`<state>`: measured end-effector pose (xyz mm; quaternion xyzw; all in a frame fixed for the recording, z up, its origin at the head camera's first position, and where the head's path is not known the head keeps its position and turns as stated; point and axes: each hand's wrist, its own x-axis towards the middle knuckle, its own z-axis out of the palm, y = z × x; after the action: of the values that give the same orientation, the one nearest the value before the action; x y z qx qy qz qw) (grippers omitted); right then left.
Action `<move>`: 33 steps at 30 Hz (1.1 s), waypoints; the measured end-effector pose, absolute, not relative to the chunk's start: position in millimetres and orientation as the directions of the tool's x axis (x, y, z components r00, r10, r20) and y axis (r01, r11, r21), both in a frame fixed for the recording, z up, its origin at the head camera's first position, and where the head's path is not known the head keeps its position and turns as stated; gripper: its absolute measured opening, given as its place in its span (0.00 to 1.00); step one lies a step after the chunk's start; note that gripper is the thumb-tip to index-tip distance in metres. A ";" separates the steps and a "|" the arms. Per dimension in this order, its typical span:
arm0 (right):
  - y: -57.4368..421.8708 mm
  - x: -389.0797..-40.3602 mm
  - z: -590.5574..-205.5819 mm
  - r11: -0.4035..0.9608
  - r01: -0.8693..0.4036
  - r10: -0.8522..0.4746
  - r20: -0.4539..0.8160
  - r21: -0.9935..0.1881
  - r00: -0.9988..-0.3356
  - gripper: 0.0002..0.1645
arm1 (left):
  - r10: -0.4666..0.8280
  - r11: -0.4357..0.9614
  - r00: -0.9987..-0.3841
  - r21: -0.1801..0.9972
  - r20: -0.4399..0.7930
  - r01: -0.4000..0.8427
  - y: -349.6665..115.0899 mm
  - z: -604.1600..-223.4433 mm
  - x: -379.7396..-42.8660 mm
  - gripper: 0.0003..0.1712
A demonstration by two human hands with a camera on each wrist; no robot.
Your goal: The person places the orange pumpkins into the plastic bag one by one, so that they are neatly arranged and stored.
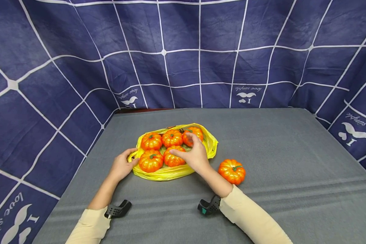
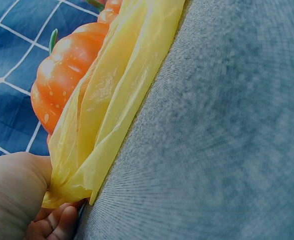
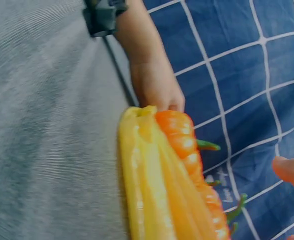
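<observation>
A yellow plastic bag lies spread on the table with several small orange pumpkins inside it, their stems green. At its left end my left hand holds the bag's edge. The left wrist view shows the yellow plastic gathered between thumb and fingers. My right hand hovers over the right part of the bag, fingers spread and slightly bent, holding nothing. In the right wrist view its thumb shows apart from the pumpkins. One more orange pumpkin sits outside the bag, beside my right forearm.
A grey cloth covers the table, with creases at the right front. Behind and at both sides hangs a dark blue curtain with white grid lines. Black camera mounts are strapped at both wrists.
</observation>
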<state>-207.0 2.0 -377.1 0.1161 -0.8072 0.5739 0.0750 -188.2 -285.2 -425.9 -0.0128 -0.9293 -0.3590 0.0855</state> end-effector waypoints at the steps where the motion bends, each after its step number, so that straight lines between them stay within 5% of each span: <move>1: 3.5 -206.3 -374.5 0.297 -0.277 -0.101 0.258 -0.914 -0.961 0.51 | -0.038 0.742 -0.985 0.665 0.168 0.085 -285.3 -425.5 -187.6 0.25; 14: 52.6 -197.8 -348.6 0.172 -0.349 -0.195 0.315 -0.921 -0.929 0.44 | -0.040 0.731 -0.985 0.677 0.170 0.087 -286.0 -426.7 -187.4 0.25; 24: 114.2 -191.8 -350.0 0.023 -0.557 -0.188 0.544 -0.830 -0.818 0.34 | -0.040 0.731 -0.984 0.677 0.172 0.089 -284.3 -426.1 -187.6 0.25; 33: 164.6 -188.1 -366.9 -0.094 -0.595 -0.237 0.599 -0.798 -0.765 0.36 | -0.031 0.727 -0.983 0.679 0.183 0.104 -285.4 -427.2 -188.1 0.24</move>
<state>-188.1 164.6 -366.9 0.3154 -0.6596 0.6689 0.1340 -188.1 -285.4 -427.2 -0.0198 -0.9248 -0.3690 0.0910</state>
